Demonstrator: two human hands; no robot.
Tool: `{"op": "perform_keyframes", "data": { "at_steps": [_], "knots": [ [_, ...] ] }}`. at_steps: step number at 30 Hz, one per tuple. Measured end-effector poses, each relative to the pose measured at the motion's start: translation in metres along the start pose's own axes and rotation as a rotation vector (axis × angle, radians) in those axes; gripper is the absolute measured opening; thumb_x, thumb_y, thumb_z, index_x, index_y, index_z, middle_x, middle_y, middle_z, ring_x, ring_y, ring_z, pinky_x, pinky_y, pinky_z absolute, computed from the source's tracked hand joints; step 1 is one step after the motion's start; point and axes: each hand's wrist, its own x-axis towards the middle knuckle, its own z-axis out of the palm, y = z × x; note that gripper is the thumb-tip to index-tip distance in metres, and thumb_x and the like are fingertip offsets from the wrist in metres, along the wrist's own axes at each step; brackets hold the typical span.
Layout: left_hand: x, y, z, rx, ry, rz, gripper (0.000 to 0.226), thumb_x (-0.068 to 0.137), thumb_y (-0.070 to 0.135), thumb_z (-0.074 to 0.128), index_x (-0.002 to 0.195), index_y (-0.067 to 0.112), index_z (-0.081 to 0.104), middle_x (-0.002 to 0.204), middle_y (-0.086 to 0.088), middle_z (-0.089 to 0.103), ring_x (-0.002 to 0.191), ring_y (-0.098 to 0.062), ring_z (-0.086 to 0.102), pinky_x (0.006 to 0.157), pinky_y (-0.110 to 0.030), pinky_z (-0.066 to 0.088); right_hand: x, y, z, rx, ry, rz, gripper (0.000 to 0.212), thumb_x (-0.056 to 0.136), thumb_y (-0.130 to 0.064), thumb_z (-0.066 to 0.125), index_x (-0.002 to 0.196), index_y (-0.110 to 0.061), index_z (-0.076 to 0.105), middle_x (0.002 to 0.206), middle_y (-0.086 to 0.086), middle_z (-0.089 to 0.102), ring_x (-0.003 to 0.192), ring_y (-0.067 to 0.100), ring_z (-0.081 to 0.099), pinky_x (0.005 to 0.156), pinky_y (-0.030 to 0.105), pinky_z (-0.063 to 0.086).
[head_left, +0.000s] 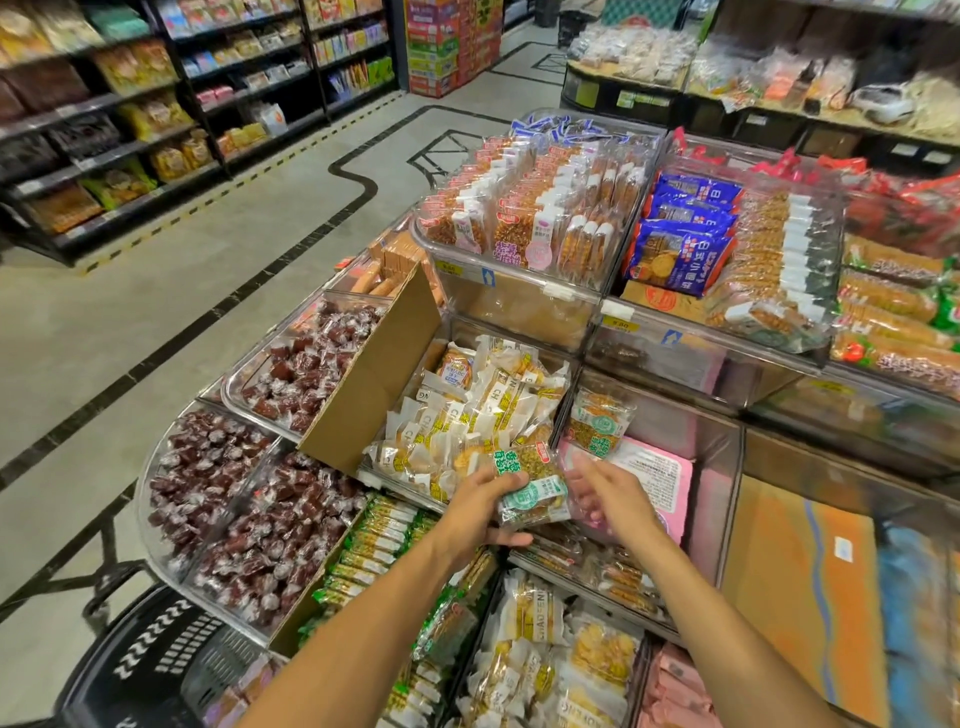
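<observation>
Our left hand (480, 512) grips a green-labelled snack packet (535, 491), fingers curled over its top, thumb beneath. Our right hand (615, 501) hovers just beside it at 3 o'clock, fingers loosely spread, holding nothing. A matching packet (600, 421) stands at 1 o'clock, behind the pink box (670, 478).

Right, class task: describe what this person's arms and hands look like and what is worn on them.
Left forearm and right forearm are bare to the frame's edge; no sleeve shows. Left hand and right hand are ungloved, with no ring, watch or band visible.
</observation>
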Motion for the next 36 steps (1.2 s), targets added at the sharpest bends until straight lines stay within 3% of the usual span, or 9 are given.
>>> {"op": "perform_keyframes", "data": {
  "at_steps": [4, 8, 13, 16, 20, 24, 26, 31, 36],
  "knots": [
    [-0.002, -0.001, 0.0, 0.036, -0.027, 0.028, 0.038, 0.094, 0.024, 0.077, 0.127, 0.019, 0.06, 0.121, -0.002, 0.07, 0.098, -0.018, 0.078, 0.082, -0.054, 0.064, -0.027, 0.001, 0.006, 0.045, -0.109, -0.055, 0.026, 0.091, -0.041, 0.077, 0.109, -0.022, 0.073, 0.088, -0.008, 0.079, 0.066, 0.002, 0.065, 0.062, 0.025, 0.049],
    [0.0, 0.0, -0.005, 0.056, -0.093, -0.004, 0.067, 0.085, 0.027, 0.087, 0.143, 0.018, 0.054, 0.141, -0.013, 0.062, 0.116, -0.033, 0.071, 0.079, -0.052, 0.065, -0.029, 0.003, 0.009, 0.168, -0.105, -0.006, 0.021, 0.092, -0.023, 0.08, 0.112, -0.02, 0.072, 0.094, -0.005, 0.08, 0.08, 0.009, 0.073, 0.071, 0.03, 0.057],
    [0.0, 0.0, -0.004, 0.045, -0.072, -0.011, 0.052, 0.101, 0.053, 0.061, 0.124, 0.006, 0.062, 0.112, -0.014, 0.071, 0.101, -0.03, 0.073, 0.073, -0.048, 0.065, -0.026, 0.007, 0.002, 0.282, -0.074, 0.055, 0.014, 0.096, -0.011, 0.072, 0.11, -0.008, 0.072, 0.1, 0.009, 0.08, 0.081, 0.019, 0.076, 0.067, 0.029, 0.06],
    [0.002, -0.001, 0.001, 0.114, 0.013, 0.003, 0.034, 0.106, 0.037, 0.057, 0.119, 0.006, 0.063, 0.093, -0.008, 0.063, 0.077, -0.015, 0.065, 0.065, -0.04, 0.062, -0.017, 0.017, -0.021, 0.289, 0.073, 0.028, 0.013, 0.097, -0.012, 0.071, 0.11, -0.012, 0.071, 0.104, 0.009, 0.079, 0.083, 0.028, 0.076, 0.072, 0.037, 0.06],
    [0.005, -0.013, 0.006, 0.375, 0.083, 0.076, 0.011, 0.103, 0.01, 0.061, 0.113, 0.008, 0.057, 0.084, -0.001, 0.05, 0.064, -0.007, 0.053, 0.051, -0.025, 0.053, 0.005, 0.022, -0.048, 0.02, 0.336, -0.068, 0.026, 0.095, -0.021, 0.074, 0.118, -0.028, 0.065, 0.109, -0.001, 0.072, 0.092, 0.022, 0.072, 0.077, 0.043, 0.059],
    [0.005, -0.015, 0.008, 0.394, 0.111, 0.099, 0.016, 0.099, 0.009, 0.067, 0.112, 0.007, 0.057, 0.086, -0.003, 0.049, 0.066, -0.01, 0.053, 0.047, -0.026, 0.051, 0.035, 0.029, -0.046, -0.521, 0.324, -0.306, 0.041, 0.097, -0.024, 0.07, 0.137, -0.032, 0.06, 0.118, -0.01, 0.06, 0.109, 0.013, 0.057, 0.085, 0.035, 0.049],
    [0.006, -0.017, 0.007, 0.393, 0.11, 0.117, 0.013, 0.098, 0.01, 0.067, 0.108, 0.009, 0.059, 0.082, -0.002, 0.051, 0.067, -0.01, 0.054, 0.047, -0.028, 0.051, 0.047, 0.037, -0.036, -0.606, 0.28, -0.359, 0.047, 0.101, -0.023, 0.066, 0.146, -0.029, 0.057, 0.12, -0.006, 0.06, 0.115, 0.016, 0.051, 0.09, 0.034, 0.045],
    [0.005, -0.017, 0.007, 0.379, 0.108, 0.122, 0.01, 0.097, 0.009, 0.068, 0.104, 0.008, 0.061, 0.078, -0.001, 0.054, 0.066, -0.01, 0.056, 0.045, -0.028, 0.05, 0.05, 0.033, -0.007, -0.388, 0.45, -0.279, 0.053, 0.097, -0.018, 0.072, 0.146, -0.012, 0.053, 0.132, 0.004, 0.056, 0.116, 0.015, 0.05, 0.098, 0.03, 0.042],
    [0.006, -0.017, 0.008, 0.381, 0.117, 0.113, 0.009, 0.097, 0.007, 0.068, 0.104, 0.007, 0.061, 0.076, 0.001, 0.056, 0.064, -0.009, 0.057, 0.045, -0.028, 0.051, 0.046, 0.031, 0.0, -0.145, 0.554, -0.101, 0.046, 0.092, -0.019, 0.079, 0.13, -0.01, 0.055, 0.122, 0.006, 0.064, 0.105, 0.023, 0.062, 0.086, 0.03, 0.044]
  ]
}}
